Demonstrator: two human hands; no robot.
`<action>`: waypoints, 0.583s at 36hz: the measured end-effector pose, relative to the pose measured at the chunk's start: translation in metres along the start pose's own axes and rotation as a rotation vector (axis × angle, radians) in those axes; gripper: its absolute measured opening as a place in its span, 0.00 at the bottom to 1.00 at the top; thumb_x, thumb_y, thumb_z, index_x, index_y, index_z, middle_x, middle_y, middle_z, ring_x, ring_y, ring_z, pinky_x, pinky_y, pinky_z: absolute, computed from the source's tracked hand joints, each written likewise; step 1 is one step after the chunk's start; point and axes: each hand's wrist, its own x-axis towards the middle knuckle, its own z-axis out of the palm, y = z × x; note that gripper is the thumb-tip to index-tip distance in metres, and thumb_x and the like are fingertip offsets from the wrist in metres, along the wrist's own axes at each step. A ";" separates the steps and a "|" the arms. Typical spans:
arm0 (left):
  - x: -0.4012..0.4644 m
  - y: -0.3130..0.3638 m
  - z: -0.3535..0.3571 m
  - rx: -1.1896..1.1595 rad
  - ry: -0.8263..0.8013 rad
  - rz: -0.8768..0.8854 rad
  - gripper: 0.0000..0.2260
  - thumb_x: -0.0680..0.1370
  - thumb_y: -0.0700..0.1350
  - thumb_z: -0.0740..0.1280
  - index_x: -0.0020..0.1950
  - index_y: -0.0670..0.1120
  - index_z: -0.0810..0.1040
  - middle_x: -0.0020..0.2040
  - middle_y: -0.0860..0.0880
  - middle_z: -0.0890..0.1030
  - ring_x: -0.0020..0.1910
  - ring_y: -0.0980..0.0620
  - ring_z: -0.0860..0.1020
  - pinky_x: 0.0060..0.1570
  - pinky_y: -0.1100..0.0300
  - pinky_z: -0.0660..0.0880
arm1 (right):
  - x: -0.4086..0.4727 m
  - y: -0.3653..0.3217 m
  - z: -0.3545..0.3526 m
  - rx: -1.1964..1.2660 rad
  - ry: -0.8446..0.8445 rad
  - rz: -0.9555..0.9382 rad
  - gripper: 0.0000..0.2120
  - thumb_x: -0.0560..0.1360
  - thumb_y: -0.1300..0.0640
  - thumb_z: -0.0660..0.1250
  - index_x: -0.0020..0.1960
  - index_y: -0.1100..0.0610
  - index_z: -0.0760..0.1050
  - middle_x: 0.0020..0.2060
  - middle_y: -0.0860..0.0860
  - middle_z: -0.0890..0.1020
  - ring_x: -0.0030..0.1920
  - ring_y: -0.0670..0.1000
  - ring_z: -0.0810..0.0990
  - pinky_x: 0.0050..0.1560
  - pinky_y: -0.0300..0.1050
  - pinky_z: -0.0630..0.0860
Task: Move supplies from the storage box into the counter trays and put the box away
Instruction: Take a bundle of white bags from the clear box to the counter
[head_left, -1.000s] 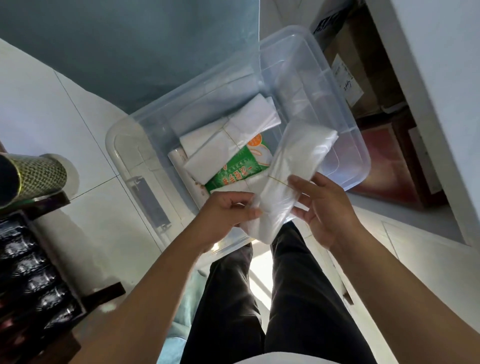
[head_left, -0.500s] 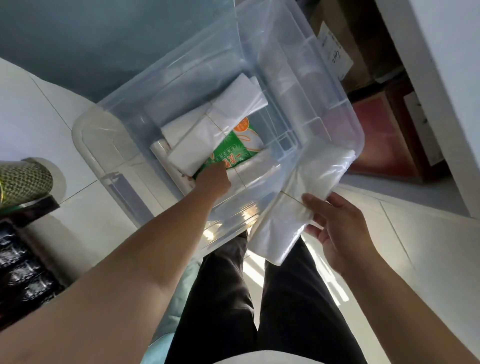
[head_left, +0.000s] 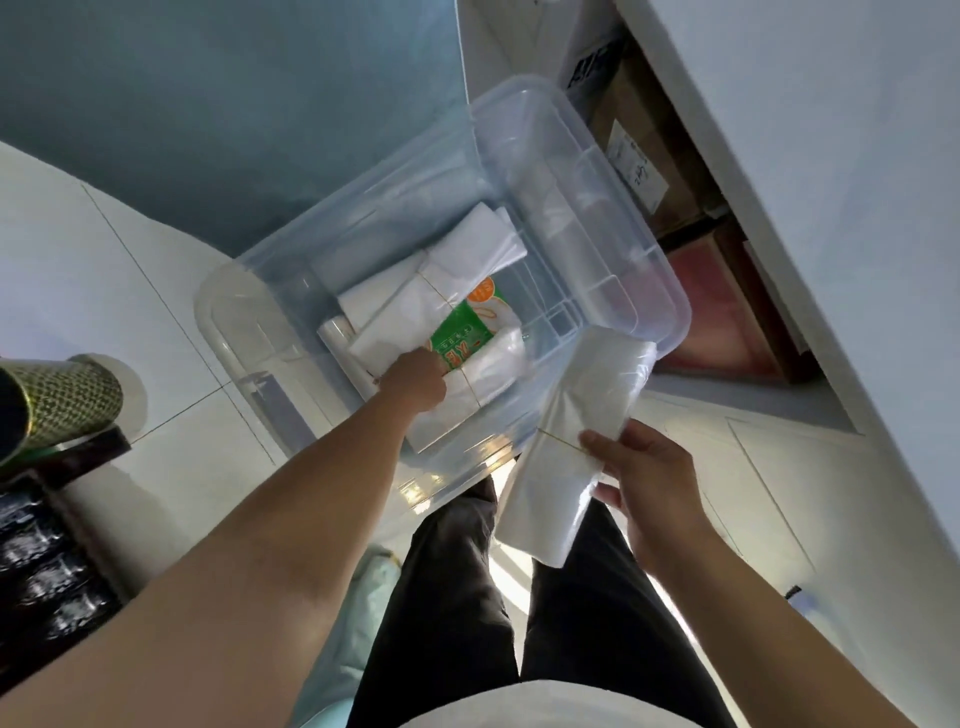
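A clear plastic storage box (head_left: 670, 291) stands on the white floor in front of my legs. Inside lie white bag bundles (head_left: 447, 280) tied with rubber bands and a green and orange packet (head_left: 467, 332). My left hand (head_left: 413, 382) reaches into the box and closes on another bundle of clear bags (head_left: 491, 371) beside the green packet. My right hand (head_left: 649, 488) holds a banded bundle of clear plastic bags (head_left: 576, 431) outside the box, over its near right corner.
A green patterned cylinder (head_left: 67, 400) and a dark tray of wrapped items (head_left: 47, 566) sit at the left edge. Cardboard boxes (head_left: 639, 156) and a red box (head_left: 722, 317) fill a low shelf at the upper right. A white cabinet panel (head_left: 831, 182) runs down the right.
My left hand let go of the clear bag bundle, reached into the box and took hold of another bundle. My right hand carried the first bundle out toward the right.
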 end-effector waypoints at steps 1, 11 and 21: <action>-0.009 -0.001 -0.005 -0.043 0.018 -0.007 0.16 0.75 0.41 0.69 0.62 0.41 0.79 0.56 0.40 0.82 0.56 0.40 0.80 0.56 0.50 0.78 | -0.006 -0.006 0.002 -0.013 -0.013 -0.016 0.07 0.73 0.65 0.71 0.49 0.57 0.84 0.43 0.53 0.87 0.40 0.50 0.84 0.38 0.43 0.79; -0.137 -0.027 -0.061 -0.817 0.133 -0.043 0.13 0.70 0.37 0.76 0.53 0.47 0.83 0.43 0.54 0.82 0.40 0.55 0.78 0.41 0.65 0.73 | -0.061 -0.070 0.027 -0.116 -0.136 -0.214 0.06 0.73 0.65 0.70 0.45 0.57 0.83 0.40 0.53 0.87 0.39 0.50 0.85 0.34 0.42 0.79; -0.226 -0.014 -0.115 -1.345 0.140 0.209 0.14 0.71 0.37 0.75 0.56 0.46 0.82 0.51 0.47 0.86 0.48 0.47 0.85 0.47 0.52 0.80 | -0.113 -0.138 0.057 -0.188 -0.411 -0.330 0.13 0.72 0.62 0.72 0.56 0.66 0.79 0.53 0.64 0.83 0.48 0.58 0.84 0.56 0.60 0.79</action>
